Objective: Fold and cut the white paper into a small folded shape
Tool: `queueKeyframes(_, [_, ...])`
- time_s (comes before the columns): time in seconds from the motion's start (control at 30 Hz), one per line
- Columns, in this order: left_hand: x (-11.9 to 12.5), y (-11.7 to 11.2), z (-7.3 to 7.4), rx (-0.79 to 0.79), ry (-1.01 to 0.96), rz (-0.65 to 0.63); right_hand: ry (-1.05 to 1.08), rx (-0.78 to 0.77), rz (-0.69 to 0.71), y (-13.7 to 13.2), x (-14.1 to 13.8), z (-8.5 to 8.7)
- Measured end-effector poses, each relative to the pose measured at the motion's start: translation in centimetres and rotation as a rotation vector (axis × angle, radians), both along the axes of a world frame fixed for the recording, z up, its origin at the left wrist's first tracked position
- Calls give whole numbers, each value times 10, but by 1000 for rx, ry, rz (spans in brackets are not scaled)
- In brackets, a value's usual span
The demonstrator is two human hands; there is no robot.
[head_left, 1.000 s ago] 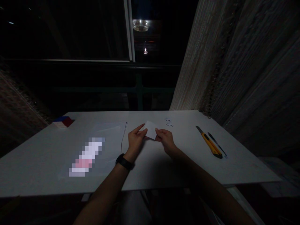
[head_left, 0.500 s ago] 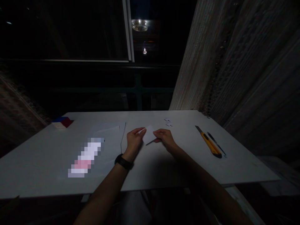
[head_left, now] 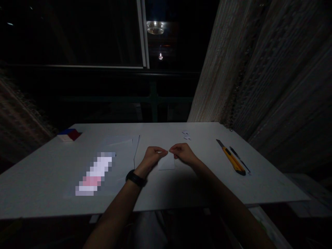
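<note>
A small white piece of paper (head_left: 166, 162) lies at the middle of the white table (head_left: 181, 186). My left hand (head_left: 151, 157), with a black watch on its wrist, pinches the paper's upper left edge with curled fingers. My right hand (head_left: 183, 153) pinches the upper right edge the same way. The fingertips of both hands nearly meet above the paper. The paper's lower part shows below the hands, flat towards the table.
A yellow utility knife (head_left: 231, 157) and a dark pen (head_left: 240, 159) lie to the right. White sheets (head_left: 121, 152) lie to the left, a red and blue block (head_left: 68, 134) at the far left corner, tiny paper scraps (head_left: 186, 135) behind the hands. Curtains hang to the right.
The paper was held up and tilted between both hands; it has come down towards the table, and both hands have closed over its top edge.
</note>
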State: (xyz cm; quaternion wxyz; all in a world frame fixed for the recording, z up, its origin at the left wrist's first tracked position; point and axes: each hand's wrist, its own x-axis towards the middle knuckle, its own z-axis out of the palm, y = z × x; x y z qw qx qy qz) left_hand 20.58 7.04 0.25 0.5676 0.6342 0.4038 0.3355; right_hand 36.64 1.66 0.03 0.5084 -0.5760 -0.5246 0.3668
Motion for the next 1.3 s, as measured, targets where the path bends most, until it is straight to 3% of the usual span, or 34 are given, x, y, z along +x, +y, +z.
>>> queueKeyframes(0.2, [-2,-2,1,-10,68,-143,-147,113,4,0,-2,-3])
queueKeyframes(0.63, [-3,-6,10,-24,54,-167,-318,122,-37,2,0,-8])
queueKeyframes(0.97, [0,-6,10,-205,-35,-192,-204,81,-151,6,24,-3])
queueKeyframes(1.3, [0,-6,12,-174,-144,-82,-62,123,-190,8,17,-4])
